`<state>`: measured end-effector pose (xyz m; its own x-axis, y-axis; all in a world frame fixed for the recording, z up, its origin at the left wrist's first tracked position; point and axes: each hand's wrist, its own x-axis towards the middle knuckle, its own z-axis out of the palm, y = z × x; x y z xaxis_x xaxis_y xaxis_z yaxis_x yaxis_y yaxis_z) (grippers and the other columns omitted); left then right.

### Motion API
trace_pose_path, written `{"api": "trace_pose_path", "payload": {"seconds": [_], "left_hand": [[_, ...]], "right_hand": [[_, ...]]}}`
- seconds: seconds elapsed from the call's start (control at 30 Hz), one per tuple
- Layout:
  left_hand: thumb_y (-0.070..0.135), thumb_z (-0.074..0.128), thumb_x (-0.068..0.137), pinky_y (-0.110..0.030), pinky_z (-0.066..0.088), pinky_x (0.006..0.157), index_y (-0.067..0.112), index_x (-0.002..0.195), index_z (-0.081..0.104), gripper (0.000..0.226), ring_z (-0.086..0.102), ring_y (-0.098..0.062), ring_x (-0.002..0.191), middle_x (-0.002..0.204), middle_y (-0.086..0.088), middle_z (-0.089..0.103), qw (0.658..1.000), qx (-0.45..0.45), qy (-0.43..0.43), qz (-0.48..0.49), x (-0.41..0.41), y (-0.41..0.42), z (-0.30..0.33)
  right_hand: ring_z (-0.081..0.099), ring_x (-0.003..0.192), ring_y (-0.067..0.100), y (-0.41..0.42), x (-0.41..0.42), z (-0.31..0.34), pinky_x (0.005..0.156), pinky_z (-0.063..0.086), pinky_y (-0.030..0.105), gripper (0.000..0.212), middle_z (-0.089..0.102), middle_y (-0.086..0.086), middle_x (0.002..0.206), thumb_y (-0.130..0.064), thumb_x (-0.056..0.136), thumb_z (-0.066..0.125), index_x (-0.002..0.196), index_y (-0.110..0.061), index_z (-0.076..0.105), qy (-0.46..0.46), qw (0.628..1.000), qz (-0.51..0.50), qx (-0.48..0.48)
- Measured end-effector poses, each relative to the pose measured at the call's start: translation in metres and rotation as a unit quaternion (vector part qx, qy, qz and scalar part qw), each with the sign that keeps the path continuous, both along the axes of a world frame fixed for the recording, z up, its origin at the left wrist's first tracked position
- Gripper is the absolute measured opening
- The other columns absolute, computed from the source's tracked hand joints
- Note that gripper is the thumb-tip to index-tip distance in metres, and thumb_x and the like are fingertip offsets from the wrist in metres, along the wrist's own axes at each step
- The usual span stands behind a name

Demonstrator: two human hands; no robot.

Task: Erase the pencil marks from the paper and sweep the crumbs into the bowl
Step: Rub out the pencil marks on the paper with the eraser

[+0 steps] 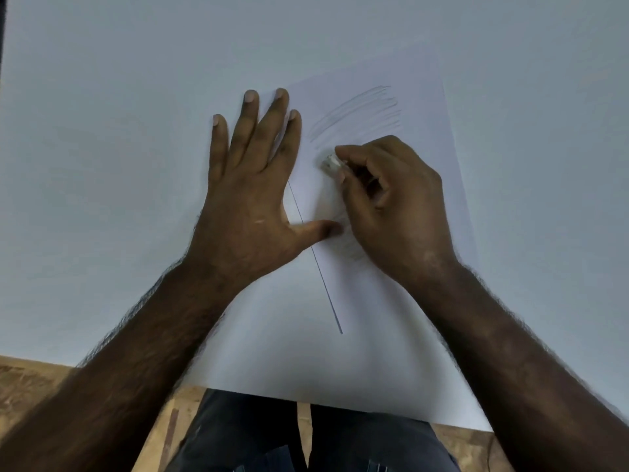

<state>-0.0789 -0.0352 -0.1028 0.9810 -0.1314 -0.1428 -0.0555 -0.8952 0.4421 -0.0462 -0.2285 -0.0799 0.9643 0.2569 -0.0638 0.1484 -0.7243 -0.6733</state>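
Paper [425, 199] right of centre on white table [102, 131], tilted. Pencil marks [357, 114] across its upper part. Left hand [248, 185] flat, fingers spread, pinning paper's left edge. Right hand [391, 202] pinching white eraser [332, 162] against sheet just below marks.

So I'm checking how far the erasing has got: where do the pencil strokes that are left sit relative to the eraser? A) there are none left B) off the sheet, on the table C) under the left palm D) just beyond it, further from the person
D: the pencil marks lie just past the eraser pinched in the right hand, on the paper.
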Motion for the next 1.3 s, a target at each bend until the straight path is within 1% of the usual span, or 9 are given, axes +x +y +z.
{"api": "trace_pose_path", "payload": {"seconds": [0.13, 0.23, 0.53, 0.63, 0.73, 0.9, 1.1, 1.2, 1.3], "left_hand": [[0.091, 0.05, 0.082, -0.059, 0.001, 0.131, 0.005, 0.168, 0.018, 0.125, 0.0, -0.031, 0.166, 0.178, -0.009, 0.009, 1.0, 0.0, 0.004, 0.017, 0.001, -0.001, 0.0], [0.093, 0.039, 0.084, -0.059, 0.0, 0.131, 0.006, 0.169, 0.014, 0.124, -0.002, -0.03, 0.166, 0.179, -0.009, 0.006, 1.0, 0.009, 0.009, 0.013, 0.0, -0.001, 0.001], [0.091, 0.048, 0.084, -0.061, 0.001, 0.131, 0.007, 0.169, 0.011, 0.125, -0.006, -0.033, 0.165, 0.179, -0.012, 0.0, 0.999, 0.03, 0.015, 0.01, -0.001, -0.002, 0.001], [0.095, 0.053, 0.079, -0.059, -0.004, 0.131, 0.01, 0.17, 0.004, 0.134, -0.014, -0.031, 0.164, 0.179, -0.009, -0.008, 0.999, 0.027, 0.036, 0.002, -0.001, 0.0, 0.003], [0.095, 0.053, 0.078, -0.06, -0.004, 0.131, 0.011, 0.17, -0.001, 0.136, -0.017, -0.03, 0.164, 0.178, -0.007, -0.012, 0.999, 0.028, 0.045, -0.004, 0.0, 0.0, 0.004], [0.08, 0.058, 0.085, -0.06, 0.0, 0.131, 0.008, 0.169, 0.009, 0.122, -0.008, -0.028, 0.165, 0.179, -0.008, -0.002, 0.999, 0.011, 0.027, 0.021, -0.002, -0.003, 0.005], [0.093, 0.058, 0.077, -0.058, -0.005, 0.131, 0.011, 0.17, -0.001, 0.137, -0.016, -0.027, 0.164, 0.179, -0.005, -0.011, 0.998, 0.016, 0.055, 0.002, 0.001, -0.001, 0.006], [0.091, 0.051, 0.083, -0.06, -0.001, 0.131, 0.009, 0.17, 0.007, 0.127, -0.01, -0.028, 0.165, 0.179, -0.007, -0.004, 0.999, 0.006, 0.05, 0.017, 0.0, -0.003, 0.008], [0.088, 0.045, 0.087, -0.06, 0.001, 0.131, 0.007, 0.169, 0.011, 0.12, -0.005, -0.029, 0.165, 0.179, -0.009, 0.001, 0.999, 0.01, 0.034, 0.02, 0.0, -0.004, 0.008]], "right_hand": [[0.067, 0.093, 0.015, 0.011, -0.003, -0.004, 0.082, 0.056, 0.028, 0.018, 0.073, 0.002, 0.104, -0.013, 0.102, 0.07, 0.117, -0.009, 0.08, -0.022, 0.999, 0.043, -0.008], [0.067, 0.094, 0.02, 0.014, -0.003, -0.008, 0.083, 0.053, 0.027, 0.016, 0.074, 0.005, 0.102, -0.016, 0.1, 0.074, 0.112, -0.008, 0.082, -0.047, 0.997, 0.063, -0.026], [0.067, 0.085, 0.026, 0.017, 0.005, -0.011, 0.078, 0.049, 0.03, 0.01, 0.074, 0.007, 0.093, -0.01, 0.094, 0.079, 0.102, -0.008, 0.084, -0.102, 0.991, 0.079, -0.047], [0.068, 0.082, 0.028, 0.008, 0.03, -0.013, 0.078, 0.054, 0.039, 0.008, 0.073, 0.004, 0.089, -0.013, 0.091, 0.077, 0.097, -0.014, 0.083, -0.125, 0.99, 0.017, -0.06], [0.067, 0.081, 0.021, 0.006, 0.044, -0.013, 0.078, 0.051, 0.03, 0.006, 0.074, -0.004, 0.086, -0.019, 0.091, 0.076, 0.09, -0.02, 0.081, -0.121, 0.99, -0.047, -0.059], [0.066, 0.08, 0.025, 0.035, 0.005, -0.008, 0.078, 0.048, 0.033, 0.005, 0.075, 0.004, 0.086, -0.015, 0.092, 0.079, 0.095, -0.013, 0.083, -0.097, 0.992, 0.059, -0.051], [0.067, 0.081, 0.021, 0.006, 0.053, -0.013, 0.079, 0.044, 0.027, 0.009, 0.075, -0.006, 0.084, -0.024, 0.093, 0.074, 0.088, -0.022, 0.081, -0.132, 0.983, -0.088, -0.097], [0.066, 0.077, 0.028, 0.029, 0.024, -0.011, 0.077, 0.048, 0.041, 0.005, 0.074, 0.002, 0.081, -0.017, 0.09, 0.077, 0.086, -0.017, 0.081, -0.119, 0.99, -0.012, -0.077], [0.067, 0.081, 0.027, 0.034, 0.013, -0.011, 0.079, 0.048, 0.043, 0.005, 0.075, 0.001, 0.086, -0.02, 0.092, 0.078, 0.094, -0.018, 0.083, -0.118, 0.99, 0.035, -0.065]]}}
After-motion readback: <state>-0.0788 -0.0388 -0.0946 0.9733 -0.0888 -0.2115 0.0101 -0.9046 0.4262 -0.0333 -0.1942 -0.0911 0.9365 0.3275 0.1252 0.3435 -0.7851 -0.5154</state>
